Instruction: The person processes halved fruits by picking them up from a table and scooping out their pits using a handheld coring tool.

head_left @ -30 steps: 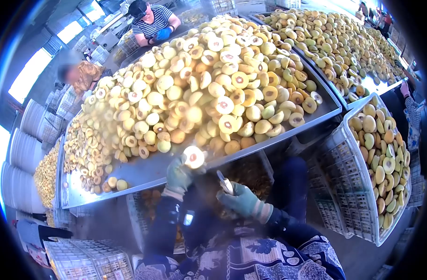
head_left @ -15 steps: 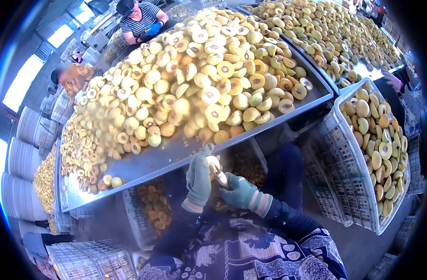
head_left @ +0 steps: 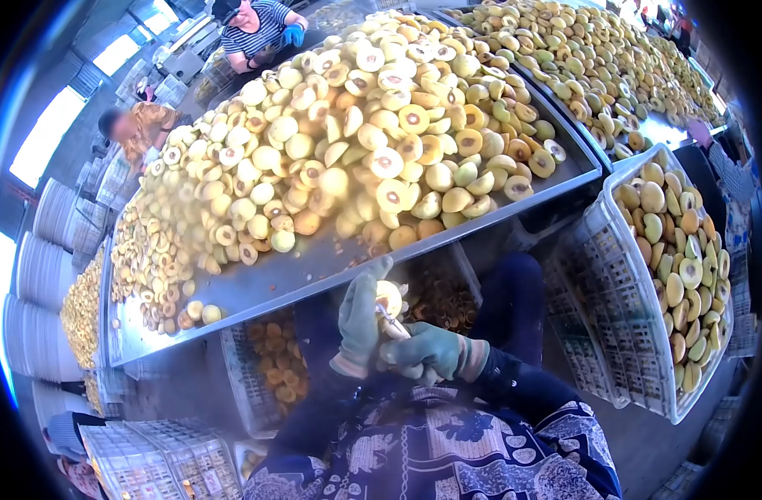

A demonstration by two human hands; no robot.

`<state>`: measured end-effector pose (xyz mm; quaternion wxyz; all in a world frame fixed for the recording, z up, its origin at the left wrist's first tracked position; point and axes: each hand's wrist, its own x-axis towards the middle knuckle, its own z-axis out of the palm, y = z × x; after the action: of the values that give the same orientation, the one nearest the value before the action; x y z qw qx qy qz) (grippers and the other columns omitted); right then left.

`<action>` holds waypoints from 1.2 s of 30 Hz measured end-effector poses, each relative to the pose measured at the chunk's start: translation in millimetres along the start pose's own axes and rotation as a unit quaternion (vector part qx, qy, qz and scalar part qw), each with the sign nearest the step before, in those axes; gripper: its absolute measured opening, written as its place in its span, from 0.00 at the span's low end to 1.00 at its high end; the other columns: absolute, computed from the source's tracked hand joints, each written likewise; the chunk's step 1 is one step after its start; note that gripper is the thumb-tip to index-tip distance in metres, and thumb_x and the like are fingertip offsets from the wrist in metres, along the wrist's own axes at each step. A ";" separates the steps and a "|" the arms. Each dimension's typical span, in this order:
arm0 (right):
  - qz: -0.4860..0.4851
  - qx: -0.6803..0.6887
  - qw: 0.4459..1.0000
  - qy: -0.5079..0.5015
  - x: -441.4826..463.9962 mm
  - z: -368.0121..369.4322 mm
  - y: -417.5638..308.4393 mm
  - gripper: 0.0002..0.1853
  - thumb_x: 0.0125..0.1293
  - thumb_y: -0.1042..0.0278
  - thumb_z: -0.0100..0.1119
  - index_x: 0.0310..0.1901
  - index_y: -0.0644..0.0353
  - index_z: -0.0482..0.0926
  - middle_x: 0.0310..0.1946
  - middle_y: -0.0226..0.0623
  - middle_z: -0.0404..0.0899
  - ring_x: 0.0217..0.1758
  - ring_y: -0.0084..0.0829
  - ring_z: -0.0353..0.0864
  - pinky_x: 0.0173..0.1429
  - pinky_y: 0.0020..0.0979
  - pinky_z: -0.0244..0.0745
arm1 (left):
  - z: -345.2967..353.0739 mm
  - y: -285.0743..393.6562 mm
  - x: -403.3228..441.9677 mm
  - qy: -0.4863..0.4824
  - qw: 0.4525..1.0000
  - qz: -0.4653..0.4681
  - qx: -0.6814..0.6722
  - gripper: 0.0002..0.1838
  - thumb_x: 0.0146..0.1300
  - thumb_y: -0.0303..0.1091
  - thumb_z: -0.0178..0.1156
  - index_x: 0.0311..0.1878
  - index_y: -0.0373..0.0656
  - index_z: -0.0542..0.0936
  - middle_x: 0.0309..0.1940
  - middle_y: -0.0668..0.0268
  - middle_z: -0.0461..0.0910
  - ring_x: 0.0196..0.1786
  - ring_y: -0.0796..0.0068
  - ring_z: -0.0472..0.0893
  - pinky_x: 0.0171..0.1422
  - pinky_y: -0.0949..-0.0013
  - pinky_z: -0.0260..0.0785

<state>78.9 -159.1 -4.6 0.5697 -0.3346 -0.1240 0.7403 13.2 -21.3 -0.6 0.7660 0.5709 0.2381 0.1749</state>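
A grey-green glove covers my left hand (head_left: 362, 321), whose fingers hold a pale halved fruit (head_left: 388, 297) just in front of the metal table's edge. My right hand (head_left: 431, 352), gloved too, is closed around a small knife (head_left: 391, 319) with its metal tip at the fruit's cut face. Both hands are close together above my lap. Beyond them, a large heap of halved yellow fruit (head_left: 339, 150) lies on the metal table (head_left: 314, 268). The knife's handle is mostly hidden by my right fingers.
A white crate (head_left: 602, 308) of fruit halves stands at right. Under the table are crates with orange pieces (head_left: 279, 362). Another crate (head_left: 160, 458) is at lower left. Two people work across the table, one in a striped shirt (head_left: 260, 33); a person's arm shows at far right.
Since a second ago, my left hand has drawn back from the table edge with a fruit half, and the knife has come up against the fruit. The person in stripes has moved a blue-gloved hand.
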 end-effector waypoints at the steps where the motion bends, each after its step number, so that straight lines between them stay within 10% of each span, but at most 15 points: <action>1: -0.009 0.056 0.998 -0.027 0.4 2.1 0.6 0.13 0.69 0.63 0.54 0.46 0.65 0.77 0.20 0.27 0.72 0.16 0.17 0.67 0.19 0.19 0.63 | 3.3 5.6 -3.6 0.006 1.000 -0.006 0.023 0.24 0.73 0.42 0.46 0.62 0.32 0.71 0.55 0.55 0.77 0.46 0.64 0.83 0.45 0.64 0.80; 6: -0.030 0.347 0.904 -0.249 12.7 -6.8 31.7 0.16 0.75 0.65 0.42 0.45 0.70 0.77 0.14 0.23 0.67 0.09 0.14 0.60 0.12 0.17 0.58 | 18.2 7.3 -4.4 0.098 0.991 -0.055 -0.075 0.24 0.70 0.45 0.52 0.64 0.45 0.71 0.49 0.57 0.78 0.43 0.69 0.81 0.44 0.66 0.78; 14: -0.063 0.286 0.943 -0.158 15.8 -25.3 28.5 0.15 0.74 0.62 0.46 0.45 0.68 0.76 0.13 0.22 0.64 0.10 0.15 0.58 0.14 0.20 0.58 | -81.3 15.2 14.0 0.233 0.960 0.155 0.032 0.26 0.67 0.46 0.58 0.64 0.43 0.72 0.46 0.60 0.80 0.44 0.69 0.82 0.38 0.72 0.79; 17: -0.023 0.204 0.974 0.095 32.5 -35.6 33.4 0.10 0.69 0.65 0.55 0.40 0.64 0.78 0.20 0.25 0.72 0.17 0.17 0.68 0.19 0.19 0.63 | -169.1 19.1 14.3 0.232 0.954 0.143 0.128 0.16 0.67 0.35 0.59 0.55 0.41 0.78 0.53 0.63 0.79 0.49 0.74 0.79 0.52 0.73 0.73; 20: -0.037 0.161 0.970 0.180 44.1 -45.5 29.5 0.06 0.66 0.67 0.59 0.36 0.60 0.78 0.24 0.27 0.76 0.24 0.20 0.75 0.25 0.21 0.69 | -172.7 64.6 11.8 0.291 0.678 -0.049 0.673 0.22 0.62 0.37 0.63 0.57 0.38 0.77 0.55 0.58 0.77 0.56 0.68 0.76 0.62 0.68 0.67; 23: -0.062 0.143 0.964 0.214 57.8 -57.2 24.6 0.05 0.65 0.68 0.60 0.35 0.60 0.78 0.25 0.27 0.76 0.25 0.21 0.76 0.27 0.23 0.71 | -203.5 27.3 47.4 0.183 0.709 0.227 0.642 0.23 0.59 0.39 0.65 0.55 0.39 0.78 0.47 0.52 0.80 0.47 0.55 0.81 0.52 0.63 0.74; 27: -0.103 0.086 0.964 0.231 58.9 -51.1 13.9 0.07 0.61 0.66 0.62 0.35 0.58 0.77 0.22 0.29 0.74 0.18 0.23 0.70 0.21 0.25 0.65 | -78.1 39.5 98.3 0.074 0.889 0.158 0.423 0.26 0.61 0.41 0.65 0.59 0.36 0.74 0.51 0.52 0.80 0.51 0.64 0.81 0.55 0.66 0.73; 30: -0.090 0.083 0.963 0.242 48.1 -48.6 11.9 0.08 0.63 0.63 0.61 0.35 0.57 0.77 0.20 0.29 0.73 0.16 0.22 0.69 0.19 0.24 0.62 | -34.4 9.8 156.0 -0.012 0.923 0.176 0.343 0.33 0.60 0.42 0.67 0.64 0.36 0.70 0.54 0.55 0.79 0.56 0.70 0.78 0.60 0.68 0.71; 36: -0.138 0.067 0.946 0.284 26.8 -47.4 16.5 0.08 0.67 0.63 0.58 0.36 0.58 0.77 0.21 0.30 0.75 0.17 0.21 0.72 0.19 0.24 0.66 | 1.1 -9.6 184.1 -0.001 0.823 0.203 0.530 0.34 0.50 0.48 0.70 0.58 0.38 0.75 0.47 0.51 0.81 0.50 0.60 0.80 0.56 0.60 0.71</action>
<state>93.1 -148.9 -58.8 0.6994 -0.4713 0.0475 0.5352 165.8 74.4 -39.9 0.2923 0.9248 0.1718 0.1727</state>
